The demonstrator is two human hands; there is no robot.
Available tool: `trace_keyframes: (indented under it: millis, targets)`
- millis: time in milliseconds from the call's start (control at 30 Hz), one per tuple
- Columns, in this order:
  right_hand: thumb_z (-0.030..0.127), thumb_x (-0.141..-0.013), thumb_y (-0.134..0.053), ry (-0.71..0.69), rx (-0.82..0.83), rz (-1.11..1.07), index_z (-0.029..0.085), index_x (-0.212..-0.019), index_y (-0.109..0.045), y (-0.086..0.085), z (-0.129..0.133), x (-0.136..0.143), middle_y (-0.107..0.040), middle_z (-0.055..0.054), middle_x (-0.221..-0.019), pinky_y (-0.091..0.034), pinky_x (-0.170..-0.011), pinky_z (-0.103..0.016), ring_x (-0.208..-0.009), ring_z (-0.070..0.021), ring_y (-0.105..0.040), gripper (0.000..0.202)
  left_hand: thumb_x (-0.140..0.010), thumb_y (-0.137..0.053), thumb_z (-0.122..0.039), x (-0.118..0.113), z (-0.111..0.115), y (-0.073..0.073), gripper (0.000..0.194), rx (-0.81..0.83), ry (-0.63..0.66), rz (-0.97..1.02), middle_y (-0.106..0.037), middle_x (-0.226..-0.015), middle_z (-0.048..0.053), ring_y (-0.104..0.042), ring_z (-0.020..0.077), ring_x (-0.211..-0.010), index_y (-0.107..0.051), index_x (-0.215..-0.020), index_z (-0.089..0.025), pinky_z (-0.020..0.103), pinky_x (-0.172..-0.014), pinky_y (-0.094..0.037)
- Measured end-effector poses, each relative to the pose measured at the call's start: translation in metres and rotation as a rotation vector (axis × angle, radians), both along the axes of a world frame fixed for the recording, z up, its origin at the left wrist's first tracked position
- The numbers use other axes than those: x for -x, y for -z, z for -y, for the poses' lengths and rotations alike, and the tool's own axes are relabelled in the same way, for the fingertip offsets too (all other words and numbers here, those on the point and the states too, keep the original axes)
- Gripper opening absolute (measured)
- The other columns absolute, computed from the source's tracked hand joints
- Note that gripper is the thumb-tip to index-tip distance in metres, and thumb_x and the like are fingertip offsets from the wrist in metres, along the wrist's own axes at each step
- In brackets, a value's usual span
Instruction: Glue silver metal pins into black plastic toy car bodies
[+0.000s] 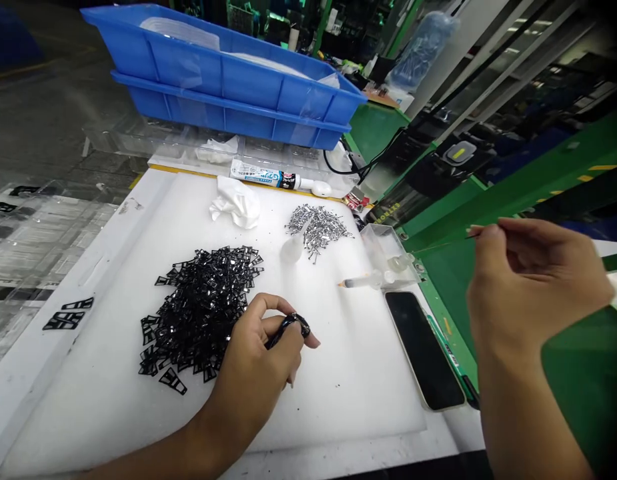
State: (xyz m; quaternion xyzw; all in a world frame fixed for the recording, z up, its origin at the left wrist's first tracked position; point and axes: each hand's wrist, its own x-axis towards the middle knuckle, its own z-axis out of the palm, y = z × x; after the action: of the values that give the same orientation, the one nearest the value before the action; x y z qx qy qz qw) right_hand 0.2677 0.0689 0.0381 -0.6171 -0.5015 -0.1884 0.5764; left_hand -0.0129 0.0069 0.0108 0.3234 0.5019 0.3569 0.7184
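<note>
My left hand [265, 343] pinches a small shiny black part [289, 325] over the white foam sheet [353, 380], just right of a heap of flat black pieces [203, 307]. Raised over the green frame at the right, my right hand [528, 280] has thumb and forefinger pressed together on a thin dark thing [472, 236], too small to make out. A pile of small silvery metal pieces [318, 230] lies on the sheet's far side. Near it are a translucent dropper bottle [292, 248] and a syringe [361, 281] with an orange tip.
Stacked blue bins [228, 73] stand behind the sheet. Before them lie a glue tube [263, 175] and crumpled tissue [235, 202]. A phone [424, 350], a green marker [445, 347] and a clear box [388, 247] line the right edge. Loose black pieces [69, 315] sit far left.
</note>
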Motion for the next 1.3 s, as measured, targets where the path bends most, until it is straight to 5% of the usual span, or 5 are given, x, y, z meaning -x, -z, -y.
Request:
trace_keyframes:
  millis: [400,667,833,1033,1300]
  targets:
    - [0.029,-0.085,-0.069,-0.111,0.21,-0.14,0.022,-0.108,-0.074,0.016,0.026,0.018,-0.072,-0.01,-0.105,-0.051,-0.101,-0.042,-0.101,-0.0247,-0.069,0.025,-0.089,-0.059,-0.029,0.0,-0.001,0.001,0.014,-0.02,0.022,0.028,-0.07,-0.079,0.003,-0.038,0.0058,-0.048,-0.059,-0.097,-0.018,0.017,-0.039,-0.025]
    - [0.037,-0.076,-0.083,-0.665,0.734,-0.576,0.022,-0.103,-0.074,0.03,0.049,0.074,-0.071,-0.011,-0.111,-0.06,-0.09,-0.046,-0.106,-0.0293,-0.068,0.033,-0.089,-0.061,-0.027,0.0,-0.003,0.002,0.013,0.027,0.005,0.129,-0.069,-0.079,0.003,-0.039,0.0053,-0.046,-0.063,-0.095,-0.015,0.017,-0.037,-0.022]
    - [0.036,-0.091,-0.068,-0.692,0.494,-0.781,0.027,-0.099,-0.069,0.002,0.047,0.091,-0.067,-0.002,-0.108,-0.059,-0.09,-0.044,-0.11,-0.0237,-0.065,0.012,-0.093,-0.058,-0.023,0.001,-0.003,0.003,0.024,0.038,-0.04,0.305,-0.072,-0.092,0.01,-0.052,0.0086,-0.058,-0.065,-0.112,-0.012,0.019,-0.043,-0.036]
    - [0.043,-0.077,-0.074,-1.099,0.446,-1.237,0.016,-0.087,-0.067,-0.047,0.034,0.131,-0.04,0.005,-0.061,-0.045,-0.053,-0.021,-0.054,-0.0071,-0.041,0.029,-0.095,-0.056,-0.012,-0.001,-0.003,0.004,0.034,0.268,-0.121,0.624,-0.07,-0.119,0.02,-0.068,0.0201,-0.101,-0.06,-0.128,-0.007,0.037,-0.091,-0.056]
    - [0.047,-0.089,-0.033,-1.079,0.418,-1.433,0.023,-0.066,-0.05,-0.014,0.032,0.142,-0.019,0.007,-0.043,-0.024,-0.037,-0.024,-0.037,-0.0099,-0.014,0.037,-0.093,-0.06,-0.007,0.001,-0.004,0.008,0.034,0.297,-0.078,0.766,-0.067,-0.124,0.015,-0.069,0.0204,-0.1,-0.062,-0.127,-0.012,0.046,-0.093,-0.058]
